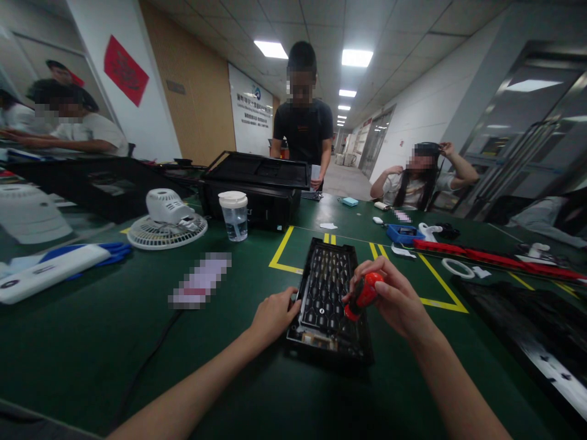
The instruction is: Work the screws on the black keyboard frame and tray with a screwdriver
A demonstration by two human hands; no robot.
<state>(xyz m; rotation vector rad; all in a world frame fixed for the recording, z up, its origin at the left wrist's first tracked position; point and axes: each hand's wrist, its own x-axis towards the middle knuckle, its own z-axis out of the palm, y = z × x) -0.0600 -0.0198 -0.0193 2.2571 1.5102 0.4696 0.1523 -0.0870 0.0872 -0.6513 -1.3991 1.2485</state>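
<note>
A black rectangular panel (316,293) with a honeycomb pattern lies on the green table in front of me. My left hand (276,313) grips its left edge, thumb and fingers closed on the rim. My right hand (389,293) is wrapped round a screwdriver (365,294) with a red and black handle, tilted over the panel's right side. The screwdriver's tip is too dark to make out, so I cannot tell whether it touches the panel. Along the panel's near end runs a pale strip with a brownish part.
Yellow tape marks the green table (220,360). A lidded water cup (235,217), a white fan (167,220) and a large black case (257,189) stand beyond. To the right are a blue tray (405,234), a tape ring (457,268) and dark panels. A person stands opposite; others sit nearby.
</note>
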